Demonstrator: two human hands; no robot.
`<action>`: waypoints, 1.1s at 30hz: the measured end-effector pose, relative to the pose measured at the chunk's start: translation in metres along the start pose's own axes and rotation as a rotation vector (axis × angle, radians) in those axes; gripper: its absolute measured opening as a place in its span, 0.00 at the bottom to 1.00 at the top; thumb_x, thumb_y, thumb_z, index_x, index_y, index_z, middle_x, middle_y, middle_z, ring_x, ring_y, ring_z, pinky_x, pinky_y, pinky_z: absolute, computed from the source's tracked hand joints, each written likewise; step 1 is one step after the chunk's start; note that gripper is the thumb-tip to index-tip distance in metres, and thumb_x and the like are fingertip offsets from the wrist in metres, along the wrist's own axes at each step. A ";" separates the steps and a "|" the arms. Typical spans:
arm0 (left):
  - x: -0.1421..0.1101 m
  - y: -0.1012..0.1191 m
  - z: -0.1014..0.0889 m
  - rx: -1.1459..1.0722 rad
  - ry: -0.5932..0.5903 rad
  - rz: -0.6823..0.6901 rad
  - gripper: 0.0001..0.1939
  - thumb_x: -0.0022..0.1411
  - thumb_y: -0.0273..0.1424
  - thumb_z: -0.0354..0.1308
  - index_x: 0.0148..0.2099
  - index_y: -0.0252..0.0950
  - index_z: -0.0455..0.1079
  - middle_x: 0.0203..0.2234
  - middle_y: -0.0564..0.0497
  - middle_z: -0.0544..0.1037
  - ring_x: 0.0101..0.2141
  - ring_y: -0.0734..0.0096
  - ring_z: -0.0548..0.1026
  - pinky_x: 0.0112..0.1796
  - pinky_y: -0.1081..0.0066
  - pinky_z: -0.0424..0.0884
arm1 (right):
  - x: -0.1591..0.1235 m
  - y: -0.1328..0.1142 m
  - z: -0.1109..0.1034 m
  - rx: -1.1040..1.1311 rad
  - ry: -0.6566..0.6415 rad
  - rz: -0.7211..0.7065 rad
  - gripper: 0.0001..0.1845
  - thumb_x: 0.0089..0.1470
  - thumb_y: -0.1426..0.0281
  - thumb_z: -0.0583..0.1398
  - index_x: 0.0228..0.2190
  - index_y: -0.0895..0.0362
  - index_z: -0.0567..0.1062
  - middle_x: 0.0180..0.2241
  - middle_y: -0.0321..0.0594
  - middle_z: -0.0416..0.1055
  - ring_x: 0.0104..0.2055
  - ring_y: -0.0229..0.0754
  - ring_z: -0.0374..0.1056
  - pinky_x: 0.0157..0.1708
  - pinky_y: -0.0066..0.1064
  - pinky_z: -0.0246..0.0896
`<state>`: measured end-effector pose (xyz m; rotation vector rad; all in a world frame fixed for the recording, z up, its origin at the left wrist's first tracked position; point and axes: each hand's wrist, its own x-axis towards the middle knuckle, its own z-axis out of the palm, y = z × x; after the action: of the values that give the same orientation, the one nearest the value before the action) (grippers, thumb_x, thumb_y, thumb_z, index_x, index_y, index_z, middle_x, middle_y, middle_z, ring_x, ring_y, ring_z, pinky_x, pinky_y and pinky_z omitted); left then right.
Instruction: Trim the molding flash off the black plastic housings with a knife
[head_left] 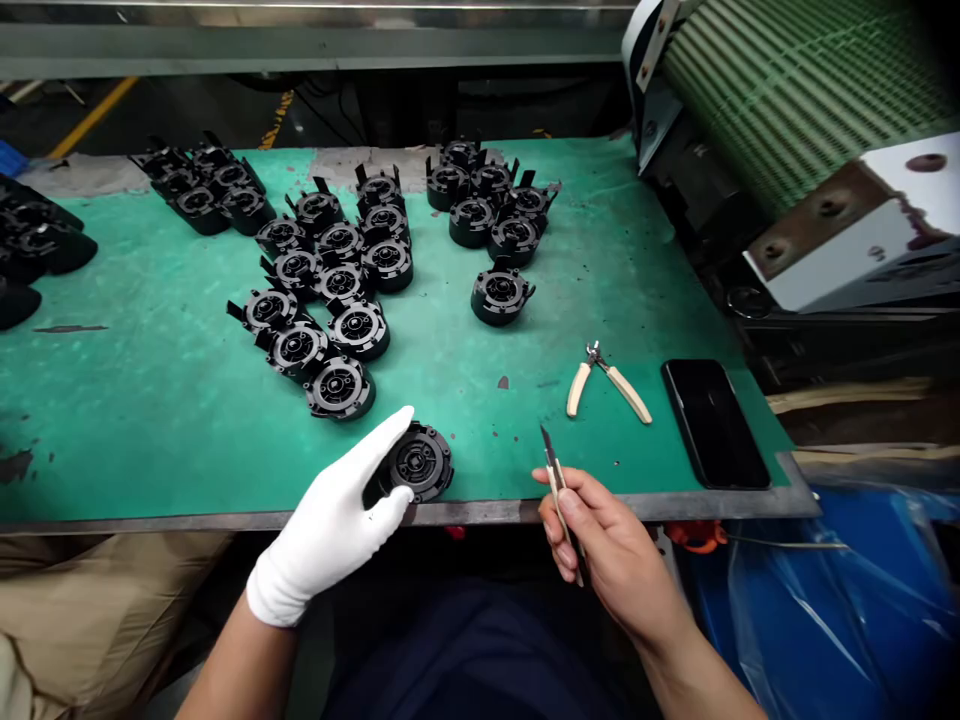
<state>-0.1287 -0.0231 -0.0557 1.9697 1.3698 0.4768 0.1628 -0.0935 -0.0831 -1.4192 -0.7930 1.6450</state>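
Note:
My left hand [341,515], in a white glove, curves around a black round plastic part [421,462] at the table's front edge. Thumb and fingers lie against its left side, while its ringed face points up. My bare right hand [600,530] is closed on a slim craft knife [556,475], blade pointing up and away from me. Farther back, one similar black part [501,290] stands apart. Several more form a cluster [337,285] left of centre, some with upright tabs.
Cream-handled nippers [609,385] lie spread on the green tabletop [172,400], left of a black phone [714,425]. More black parts stand in groups at the back [472,218] and far left [41,235]. A green ribbed belt [810,90] overhangs the right side.

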 end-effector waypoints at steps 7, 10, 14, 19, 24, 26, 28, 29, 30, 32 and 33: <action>-0.011 -0.015 -0.015 -0.053 -0.028 -0.059 0.31 0.69 0.37 0.58 0.70 0.53 0.55 0.67 0.59 0.63 0.65 0.63 0.63 0.67 0.59 0.60 | 0.017 -0.037 0.006 -0.706 -0.245 -0.299 0.22 0.69 0.63 0.55 0.62 0.43 0.69 0.41 0.40 0.75 0.38 0.42 0.70 0.41 0.36 0.68; -0.017 -0.013 -0.015 -0.034 -0.011 -0.027 0.28 0.70 0.37 0.56 0.70 0.53 0.57 0.66 0.58 0.64 0.64 0.64 0.65 0.67 0.60 0.60 | 0.028 -0.045 0.011 -0.942 -0.319 -0.418 0.21 0.70 0.64 0.53 0.62 0.45 0.70 0.39 0.41 0.74 0.40 0.43 0.69 0.41 0.35 0.65; -0.021 0.001 -0.002 -0.009 0.091 -0.003 0.35 0.69 0.38 0.58 0.73 0.48 0.49 0.70 0.53 0.56 0.68 0.61 0.57 0.69 0.58 0.54 | 0.038 -0.047 0.012 -1.153 -0.327 -0.529 0.21 0.71 0.64 0.52 0.61 0.48 0.71 0.36 0.40 0.73 0.38 0.43 0.68 0.38 0.33 0.61; -0.014 0.019 0.033 -0.058 0.295 -0.084 0.51 0.59 0.48 0.68 0.74 0.40 0.45 0.70 0.44 0.56 0.68 0.53 0.58 0.68 0.55 0.56 | 0.046 -0.058 0.011 -1.353 -0.357 -0.599 0.20 0.71 0.63 0.52 0.59 0.47 0.73 0.35 0.39 0.73 0.37 0.41 0.68 0.35 0.32 0.57; -0.007 0.020 0.050 -0.046 0.419 -0.065 0.43 0.60 0.45 0.68 0.70 0.38 0.54 0.61 0.42 0.69 0.61 0.53 0.68 0.64 0.54 0.65 | 0.049 -0.067 0.009 -1.451 -0.403 -0.669 0.19 0.70 0.63 0.53 0.59 0.45 0.73 0.31 0.38 0.71 0.34 0.40 0.66 0.32 0.33 0.53; -0.007 0.019 0.049 -0.032 0.425 -0.046 0.42 0.60 0.44 0.69 0.69 0.38 0.55 0.61 0.42 0.70 0.60 0.52 0.69 0.63 0.53 0.65 | 0.049 -0.067 0.009 -1.461 -0.398 -0.684 0.20 0.70 0.63 0.53 0.59 0.45 0.73 0.32 0.38 0.72 0.34 0.40 0.66 0.32 0.32 0.54; -0.006 0.018 0.048 -0.022 0.428 -0.030 0.42 0.60 0.44 0.69 0.69 0.38 0.56 0.60 0.42 0.70 0.60 0.52 0.70 0.62 0.52 0.66 | 0.050 -0.065 0.009 -1.483 -0.389 -0.686 0.20 0.70 0.62 0.52 0.59 0.44 0.73 0.33 0.38 0.72 0.34 0.40 0.66 0.32 0.32 0.54; -0.006 0.017 0.048 -0.019 0.429 -0.026 0.41 0.60 0.44 0.69 0.69 0.38 0.56 0.60 0.42 0.70 0.59 0.52 0.70 0.62 0.53 0.67 | 0.051 -0.064 0.008 -1.507 -0.370 -0.685 0.20 0.71 0.62 0.52 0.59 0.43 0.73 0.33 0.38 0.72 0.34 0.40 0.67 0.32 0.32 0.54; -0.006 0.017 0.047 -0.017 0.430 -0.024 0.41 0.60 0.44 0.69 0.68 0.38 0.57 0.60 0.42 0.71 0.59 0.52 0.70 0.62 0.53 0.67 | 0.054 -0.063 0.007 -1.539 -0.328 -0.682 0.20 0.71 0.61 0.52 0.60 0.43 0.72 0.33 0.39 0.72 0.34 0.41 0.67 0.31 0.32 0.54; -0.005 0.017 0.047 -0.013 0.431 -0.027 0.41 0.59 0.44 0.69 0.68 0.38 0.57 0.59 0.42 0.71 0.59 0.52 0.70 0.62 0.53 0.67 | 0.059 -0.063 0.002 -1.597 -0.174 -0.680 0.21 0.71 0.62 0.51 0.60 0.45 0.72 0.33 0.39 0.73 0.33 0.41 0.66 0.28 0.33 0.52; -0.005 0.018 0.047 -0.012 0.432 -0.028 0.41 0.59 0.44 0.69 0.68 0.38 0.58 0.59 0.42 0.71 0.59 0.52 0.70 0.62 0.53 0.66 | 0.061 -0.065 -0.001 -1.606 -0.092 -0.680 0.21 0.71 0.62 0.51 0.61 0.46 0.72 0.33 0.40 0.73 0.33 0.41 0.67 0.27 0.33 0.51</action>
<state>-0.0888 -0.0467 -0.0759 1.9028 1.6443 0.9360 0.1721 -0.0092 -0.0566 -1.6031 -2.5796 0.3036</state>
